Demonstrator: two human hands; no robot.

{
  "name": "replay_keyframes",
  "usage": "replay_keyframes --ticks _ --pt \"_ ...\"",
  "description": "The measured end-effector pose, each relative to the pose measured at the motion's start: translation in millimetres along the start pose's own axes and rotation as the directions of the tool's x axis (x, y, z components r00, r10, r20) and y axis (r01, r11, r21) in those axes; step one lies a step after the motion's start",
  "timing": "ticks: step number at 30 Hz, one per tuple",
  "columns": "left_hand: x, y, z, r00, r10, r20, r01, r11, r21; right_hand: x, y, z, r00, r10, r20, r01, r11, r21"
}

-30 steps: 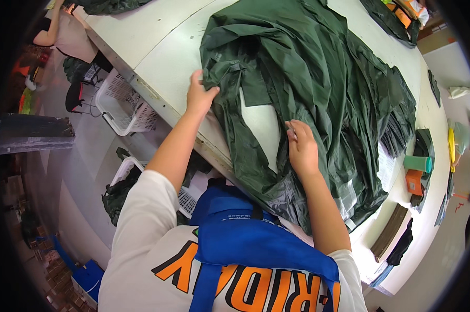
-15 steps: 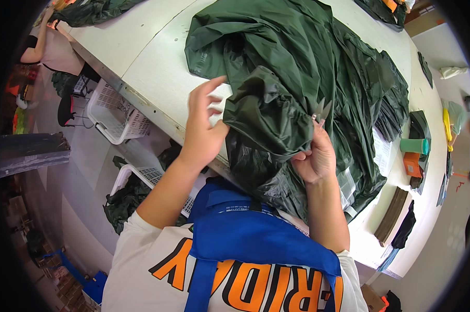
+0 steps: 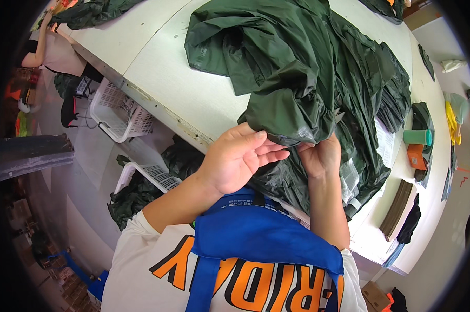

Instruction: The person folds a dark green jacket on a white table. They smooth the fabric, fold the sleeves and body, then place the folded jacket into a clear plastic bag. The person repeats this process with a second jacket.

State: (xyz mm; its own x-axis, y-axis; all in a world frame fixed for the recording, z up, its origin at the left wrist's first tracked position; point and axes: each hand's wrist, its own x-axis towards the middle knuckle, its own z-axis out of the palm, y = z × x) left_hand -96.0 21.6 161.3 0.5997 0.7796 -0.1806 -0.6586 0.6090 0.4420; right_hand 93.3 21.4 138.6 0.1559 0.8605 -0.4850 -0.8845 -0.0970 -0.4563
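Note:
A dark green garment of thin, shiny fabric (image 3: pixel 281 47) lies bunched over the white table and hangs at its near edge. My left hand (image 3: pixel 237 158) pinches the near edge of a gathered part between thumb and a partly hidden index finger; its other fingers stretch out beneath. My right hand (image 3: pixel 322 158) is closed at the same edge, a little to the right, its fingertips partly covered by the fabric. The blade tips of small metal scissors (image 3: pixel 339 115) poke out beyond the fabric above my right hand; their handles are hidden.
The white table (image 3: pixel 157 73) has a stack of folded dark green pieces (image 3: pixel 393 109) on the right. Beyond sit a green cup-like item (image 3: pixel 418 137), an orange box (image 3: pixel 416 156) and cardboard strips (image 3: pixel 396 210). White baskets (image 3: pixel 113 112) stand below left. A person (image 3: pixel 58 49) works at far left.
My left hand has moved right and down from beside the garment and now grips its edge. The gathered part has shifted right and turned. The scissors now show only their tips.

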Motion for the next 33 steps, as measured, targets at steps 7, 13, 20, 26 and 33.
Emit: replay_keyframes --ticks 7,13,20,26,33 --pt "-3 -4 -7 0.996 0.086 0.013 -0.087 0.985 0.145 -10 -7 -7 0.999 0.019 -0.031 -0.018 0.999 0.029" --pt "-5 -4 14 0.992 0.112 -0.056 -0.097 0.973 0.21 -62 -24 2 0.55 -0.688 0.473 0.812 0.309 -0.494" --pt "-3 -9 29 0.973 0.221 -0.07 -0.155 0.845 0.512 -76 -10 40 0.565 -0.396 0.723 0.744 -0.134 -0.655" --pt "-4 -14 27 0.987 0.139 -0.075 -0.107 0.937 0.331 -67 -1 16 0.559 -0.44 0.703 0.826 0.226 -0.516" --pt "-4 -12 28 0.985 0.122 -0.119 -0.082 0.953 0.291 -82 -19 1 0.752 -0.351 0.558 0.65 0.535 -0.539"
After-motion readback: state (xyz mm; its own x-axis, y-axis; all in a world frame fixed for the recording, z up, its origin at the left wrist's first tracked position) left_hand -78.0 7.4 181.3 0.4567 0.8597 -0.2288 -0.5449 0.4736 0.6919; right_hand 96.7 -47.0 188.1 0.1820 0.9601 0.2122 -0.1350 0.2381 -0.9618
